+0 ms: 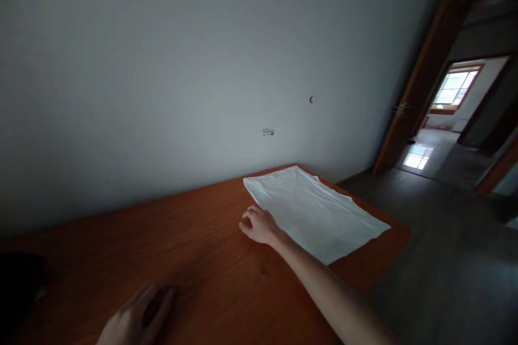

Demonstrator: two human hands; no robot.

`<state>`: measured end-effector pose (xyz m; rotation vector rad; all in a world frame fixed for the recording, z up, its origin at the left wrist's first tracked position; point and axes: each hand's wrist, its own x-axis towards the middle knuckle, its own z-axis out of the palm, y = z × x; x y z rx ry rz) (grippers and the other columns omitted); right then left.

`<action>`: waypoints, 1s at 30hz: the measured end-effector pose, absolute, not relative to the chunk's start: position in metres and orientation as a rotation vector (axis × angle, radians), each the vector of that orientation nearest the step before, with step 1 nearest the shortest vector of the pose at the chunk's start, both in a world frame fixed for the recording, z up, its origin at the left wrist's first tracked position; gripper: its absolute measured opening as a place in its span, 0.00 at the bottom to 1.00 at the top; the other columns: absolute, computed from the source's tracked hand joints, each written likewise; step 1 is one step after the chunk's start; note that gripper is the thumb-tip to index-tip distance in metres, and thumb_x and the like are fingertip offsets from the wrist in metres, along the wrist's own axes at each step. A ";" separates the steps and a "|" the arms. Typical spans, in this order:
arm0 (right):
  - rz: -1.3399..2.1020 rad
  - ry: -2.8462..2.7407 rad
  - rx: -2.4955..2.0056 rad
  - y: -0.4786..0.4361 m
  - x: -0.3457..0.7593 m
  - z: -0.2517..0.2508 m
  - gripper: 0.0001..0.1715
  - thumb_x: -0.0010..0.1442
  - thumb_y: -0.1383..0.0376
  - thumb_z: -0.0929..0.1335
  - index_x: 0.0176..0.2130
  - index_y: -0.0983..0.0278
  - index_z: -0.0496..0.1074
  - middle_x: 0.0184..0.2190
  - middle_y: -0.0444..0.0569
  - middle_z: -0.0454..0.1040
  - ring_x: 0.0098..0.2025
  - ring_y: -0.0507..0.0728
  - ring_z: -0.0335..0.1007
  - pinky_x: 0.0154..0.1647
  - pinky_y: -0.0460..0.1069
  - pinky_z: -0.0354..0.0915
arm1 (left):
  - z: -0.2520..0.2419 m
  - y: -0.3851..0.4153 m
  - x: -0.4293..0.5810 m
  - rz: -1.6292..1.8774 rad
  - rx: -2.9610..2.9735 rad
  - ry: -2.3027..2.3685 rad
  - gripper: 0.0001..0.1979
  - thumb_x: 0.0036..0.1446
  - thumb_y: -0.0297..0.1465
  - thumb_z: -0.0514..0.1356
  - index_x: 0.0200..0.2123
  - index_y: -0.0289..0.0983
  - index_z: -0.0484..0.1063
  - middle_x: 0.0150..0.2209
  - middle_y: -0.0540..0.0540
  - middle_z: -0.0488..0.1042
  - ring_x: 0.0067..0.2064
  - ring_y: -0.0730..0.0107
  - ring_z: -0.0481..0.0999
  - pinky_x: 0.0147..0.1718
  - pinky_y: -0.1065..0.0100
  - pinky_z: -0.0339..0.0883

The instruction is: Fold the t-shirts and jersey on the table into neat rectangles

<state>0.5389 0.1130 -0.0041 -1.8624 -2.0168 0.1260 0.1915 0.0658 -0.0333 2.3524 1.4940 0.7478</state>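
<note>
A white cloth [311, 210] lies spread on the right part of the wooden table [170, 237], lightly wrinkled along its far right side. Beside the cloth's left edge is my right hand [259, 225], its fingers loosely bent and the thumb apart, holding nothing; the forearm passes in front of the cloth's near edge. Low in the picture, my left hand [140, 315] is over the bare tabletop, empty, with thumb and fingers apart. The frame's bottom edge cuts off its wrist.
A plain wall [162, 91] rises behind the table, bearing a small label [267, 132]. At the left edge sits a dark object [20, 280] I cannot make out. To the right are the floor [437, 259] and an open wooden door [421, 75].
</note>
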 end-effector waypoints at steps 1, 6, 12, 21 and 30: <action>0.147 -2.049 -1.792 0.108 0.517 -0.004 0.17 0.65 0.54 0.65 0.46 0.58 0.77 0.49 0.47 0.77 0.52 0.57 0.73 0.55 0.49 0.64 | -0.028 0.064 0.192 0.748 2.353 1.489 0.18 0.60 0.49 0.53 0.38 0.48 0.79 0.39 0.49 0.84 0.38 0.59 0.84 0.39 0.63 0.78; 0.273 -2.009 -1.521 0.087 0.435 -0.020 0.09 0.65 0.58 0.66 0.39 0.54 0.76 0.40 0.47 0.79 0.45 0.58 0.76 0.47 0.49 0.68 | -0.017 0.061 0.188 0.811 2.336 1.575 0.15 0.62 0.44 0.54 0.38 0.45 0.77 0.38 0.47 0.81 0.38 0.61 0.81 0.39 0.63 0.75; 0.336 -1.978 -1.396 0.082 0.427 -0.043 0.10 0.65 0.61 0.62 0.36 0.58 0.72 0.34 0.49 0.79 0.38 0.61 0.76 0.41 0.52 0.68 | -0.017 0.060 0.187 0.784 2.269 1.606 0.11 0.64 0.35 0.52 0.40 0.43 0.74 0.39 0.45 0.79 0.40 0.61 0.79 0.41 0.61 0.72; 0.602 -1.895 -1.255 0.078 0.437 -0.060 0.16 0.65 0.51 0.62 0.38 0.58 0.71 0.35 0.52 0.80 0.36 0.61 0.78 0.40 0.54 0.69 | -0.024 0.056 0.190 0.961 2.124 1.622 0.07 0.61 0.33 0.55 0.40 0.42 0.73 0.34 0.46 0.76 0.34 0.65 0.76 0.35 0.65 0.69; 0.579 -1.869 -1.262 0.079 0.435 -0.060 0.19 0.63 0.47 0.63 0.39 0.57 0.72 0.33 0.51 0.80 0.33 0.60 0.78 0.35 0.53 0.70 | 0.043 0.062 0.106 1.334 2.176 2.034 0.16 0.60 0.33 0.56 0.51 0.40 0.69 0.46 0.40 0.73 0.48 0.57 0.73 0.51 0.52 0.68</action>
